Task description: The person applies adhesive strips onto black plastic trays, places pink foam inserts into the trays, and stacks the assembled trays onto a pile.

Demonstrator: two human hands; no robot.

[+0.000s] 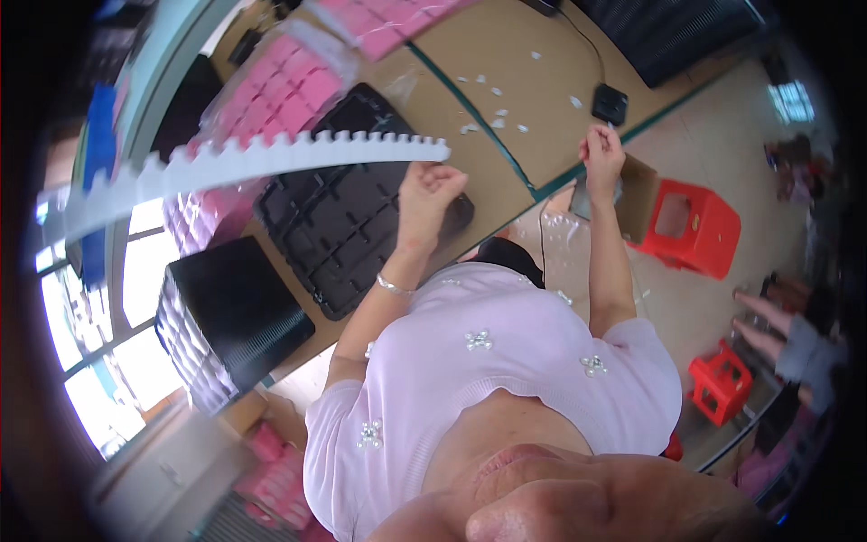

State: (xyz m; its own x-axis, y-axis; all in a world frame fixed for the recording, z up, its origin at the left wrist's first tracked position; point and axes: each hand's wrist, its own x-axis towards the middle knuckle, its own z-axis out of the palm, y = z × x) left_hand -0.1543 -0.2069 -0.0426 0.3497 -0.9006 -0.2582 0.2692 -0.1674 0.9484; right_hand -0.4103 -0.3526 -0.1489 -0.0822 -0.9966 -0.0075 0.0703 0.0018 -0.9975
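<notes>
My left hand [432, 197] is closed at one end of a long white strip [298, 155] with a row of notches along its upper edge. The strip reaches far out to the left, above a black compartment tray [334, 235] on the table. My right hand [603, 158] is raised near the table's edge with its fingers pinched together; whatever they hold, if anything, is too small to make out. Just beyond it sits a small black box [610, 105] with a cable. Several small white pieces [499, 113] lie scattered on the tabletop between and beyond my hands.
Pink padded sheets [284, 86] in clear plastic lie at the far left. A stack of black trays [237, 303] stands at the near left, another black stack [673, 36] at the far right. Beside the table are an open carton [637, 194] and a red stool [691, 228].
</notes>
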